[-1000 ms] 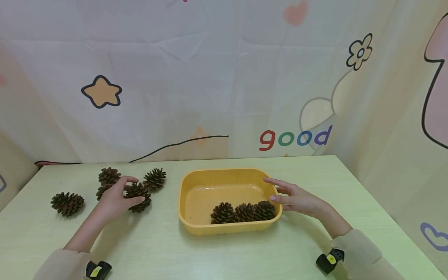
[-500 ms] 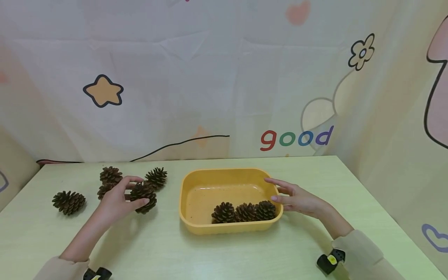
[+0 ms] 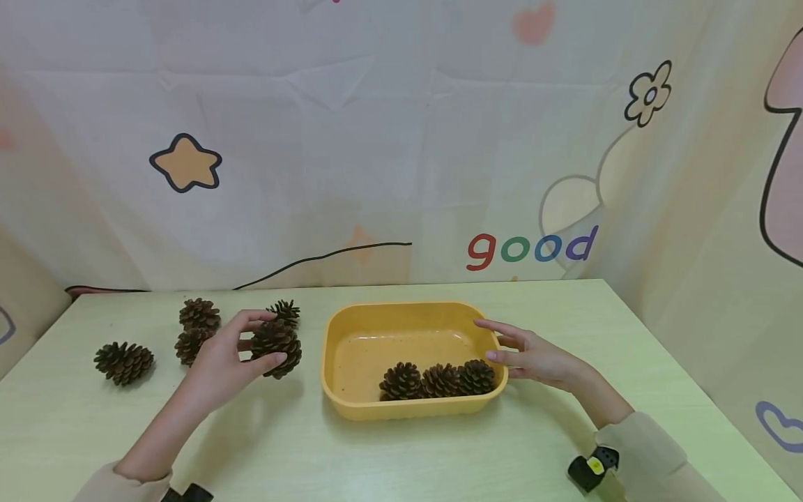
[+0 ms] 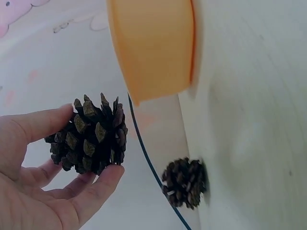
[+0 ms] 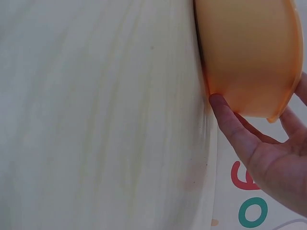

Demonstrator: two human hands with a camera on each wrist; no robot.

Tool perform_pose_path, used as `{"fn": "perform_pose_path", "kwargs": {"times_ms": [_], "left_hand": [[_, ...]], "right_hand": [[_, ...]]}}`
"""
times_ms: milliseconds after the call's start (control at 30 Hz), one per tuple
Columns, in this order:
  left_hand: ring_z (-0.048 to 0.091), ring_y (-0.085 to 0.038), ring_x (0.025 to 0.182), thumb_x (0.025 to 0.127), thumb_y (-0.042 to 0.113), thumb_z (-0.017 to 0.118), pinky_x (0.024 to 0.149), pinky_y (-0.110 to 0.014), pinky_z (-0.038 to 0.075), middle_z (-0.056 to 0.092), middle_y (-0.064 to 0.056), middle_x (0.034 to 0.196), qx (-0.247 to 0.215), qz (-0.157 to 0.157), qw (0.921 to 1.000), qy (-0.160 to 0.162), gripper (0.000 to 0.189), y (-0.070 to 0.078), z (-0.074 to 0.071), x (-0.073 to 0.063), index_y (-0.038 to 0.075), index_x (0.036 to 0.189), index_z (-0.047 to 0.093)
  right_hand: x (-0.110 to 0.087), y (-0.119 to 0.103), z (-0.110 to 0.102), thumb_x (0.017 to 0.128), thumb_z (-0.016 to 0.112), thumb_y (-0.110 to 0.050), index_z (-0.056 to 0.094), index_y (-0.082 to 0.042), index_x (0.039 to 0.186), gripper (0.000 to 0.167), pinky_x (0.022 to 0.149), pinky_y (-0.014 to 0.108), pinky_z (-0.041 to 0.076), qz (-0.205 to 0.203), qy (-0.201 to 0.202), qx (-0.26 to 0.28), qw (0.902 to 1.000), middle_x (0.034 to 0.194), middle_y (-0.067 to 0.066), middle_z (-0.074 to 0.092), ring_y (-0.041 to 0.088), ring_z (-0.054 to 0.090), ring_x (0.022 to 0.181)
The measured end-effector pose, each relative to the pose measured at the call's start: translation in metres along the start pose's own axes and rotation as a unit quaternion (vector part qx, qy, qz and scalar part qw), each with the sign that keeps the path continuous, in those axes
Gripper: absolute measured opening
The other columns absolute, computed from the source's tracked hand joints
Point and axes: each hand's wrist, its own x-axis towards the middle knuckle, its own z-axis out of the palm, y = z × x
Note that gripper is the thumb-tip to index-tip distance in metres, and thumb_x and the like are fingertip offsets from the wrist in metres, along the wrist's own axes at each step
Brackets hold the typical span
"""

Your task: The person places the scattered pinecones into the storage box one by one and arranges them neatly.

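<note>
A brown pine cone [image 3: 277,348] is being held above a pale table [image 3: 282,446], left of a yellow tray [image 3: 414,411] and clear of it. It is being gripped by the left hand [image 3: 228,355], the thumb being set on the near side and the fingers being spread along the far side, so the gap is being filled by the cone's width. The tray's right end is being held by the right hand [image 3: 533,355], the rim being lapped by fingertips and the outer wall being touched by other fingers. Inside the tray, three pine cones [image 3: 440,381] are being lined up along the near wall, toward the right. Behind the held cone, apart from it, another cone [image 3: 286,314] is being partly hidden; two cones [image 3: 199,314] are being seen left of the hand, and a lone cone [image 3: 123,364] farther left.

As a judgement, a light, stiff, rough object is being handled: slipping is being resisted by the scales, though their tips may be brittle. It is being best held across its broad middle, with gentle pressure. The tray is probably being made light and slick by thin plastic, so the rim is being favoured as a hold.
</note>
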Motion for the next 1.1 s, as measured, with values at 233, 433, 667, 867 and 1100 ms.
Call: {"fn": "perform_pose_path", "kwargs": {"times_ms": [233, 433, 667, 867, 1100], "left_hand": [[0.052, -0.047, 0.106, 0.08, 0.021, 0.07, 0.077, -0.05, 0.052, 0.047, -0.023, 0.127, -0.026, 0.011, 0.9996, -0.003, 0.056, 0.013, 0.005, -0.002, 0.012, 0.129, 0.044], [0.051, -0.044, 0.108, 0.079, 0.018, 0.071, 0.083, -0.049, 0.049, 0.049, -0.019, 0.127, -0.034, 0.018, 0.9993, 0.002, 0.055, 0.021, 0.01, 0.0, 0.013, 0.127, 0.046], [0.055, -0.039, 0.104, 0.078, 0.015, 0.073, 0.077, -0.035, 0.054, 0.051, -0.015, 0.123, -0.066, 0.03, 0.9974, -0.003, 0.052, 0.025, 0.02, 0.001, 0.013, 0.124, 0.048], [0.057, -0.034, 0.102, 0.076, 0.008, 0.073, 0.077, -0.029, 0.054, 0.054, -0.013, 0.116, -0.095, 0.05, 0.9942, -0.007, 0.051, 0.028, 0.029, 0.004, 0.011, 0.121, 0.049], [0.058, -0.035, 0.102, 0.074, 0.008, 0.074, 0.082, -0.04, 0.052, 0.054, -0.013, 0.118, -0.095, 0.059, 0.9937, -0.005, 0.052, 0.032, 0.037, 0.007, 0.009, 0.12, 0.05]], "right_hand": [[-0.001, -0.002, 0.001, 0.09, 0.058, -0.026, 0.02, -0.011, 0.146, 0.069, 0.089, 0.042, 0.048, 0.0, 0.002, 0.002, 1.0, 0.147, 0.029, 0.006, 0.046, 0.03, 0.127], [-0.001, -0.001, 0.001, 0.09, 0.058, -0.026, 0.02, -0.01, 0.146, 0.07, 0.088, 0.042, 0.048, -0.005, -0.002, 0.005, 1.0, 0.146, 0.03, 0.005, 0.046, 0.031, 0.126], [0.0, 0.0, -0.001, 0.089, 0.059, -0.028, 0.02, -0.01, 0.145, 0.07, 0.088, 0.042, 0.048, -0.003, 0.0, 0.002, 1.0, 0.147, 0.029, 0.004, 0.048, 0.024, 0.128], [0.001, 0.001, 0.0, 0.089, 0.059, -0.027, 0.021, -0.011, 0.145, 0.07, 0.088, 0.041, 0.048, 0.0, 0.003, 0.004, 1.0, 0.147, 0.028, 0.006, 0.048, 0.024, 0.129], [0.0, -0.001, 0.001, 0.089, 0.059, -0.028, 0.021, -0.01, 0.145, 0.07, 0.088, 0.042, 0.048, -0.002, 0.003, 0.005, 1.0, 0.147, 0.028, 0.005, 0.048, 0.025, 0.129]]}}
